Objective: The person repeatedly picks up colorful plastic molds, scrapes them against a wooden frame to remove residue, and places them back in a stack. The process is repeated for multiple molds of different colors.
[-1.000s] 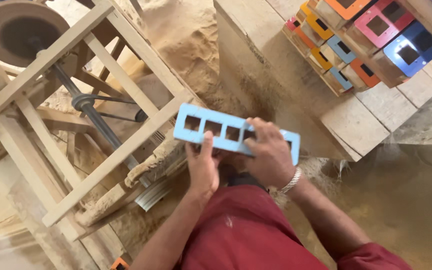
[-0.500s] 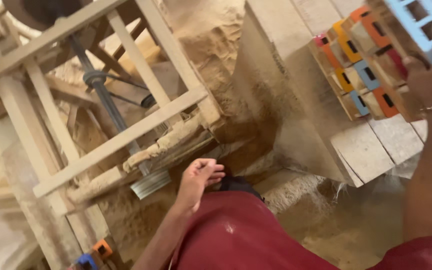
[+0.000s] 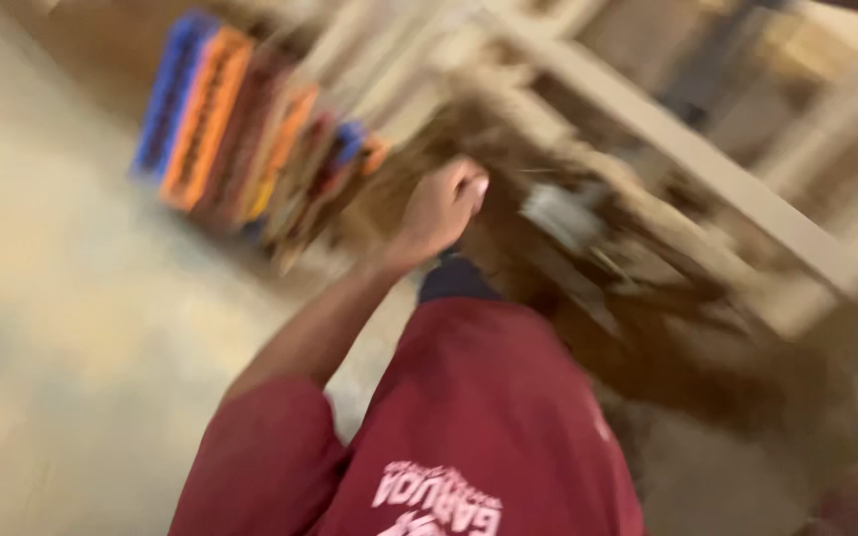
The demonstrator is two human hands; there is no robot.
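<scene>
Head view, heavily motion-blurred. One hand (image 3: 441, 206), the left, is raised just above centre of frame, its forearm running down toward 7 o'clock into a dark red sleeve. The fingers (image 3: 469, 187) are curled together into a loose fist; nothing can be made out inside them, and the blur prevents saying whether they enclose anything. The right hand is out of view.

At about 10 o'clock from the hand stands a stack of coloured frames (image 3: 240, 134), blue at its outer edge, then orange and darker pieces, leaning on edge on the pale floor (image 3: 62, 328). The stack lies near the hand but apart from it.

At 3 o'clock from the hand, just beside the knuckles, a small pale grey metal piece (image 3: 560, 213) sits among brown sawdust and wood scraps (image 3: 667, 328). A pale wooden beam (image 3: 677, 149) of a frame structure crosses diagonally from 12 o'clock toward 4 o'clock, with further beams behind it at upper right.

The person's dark red shirt (image 3: 489, 427) fills the lower centre and hides the ground directly beneath the hand.
</scene>
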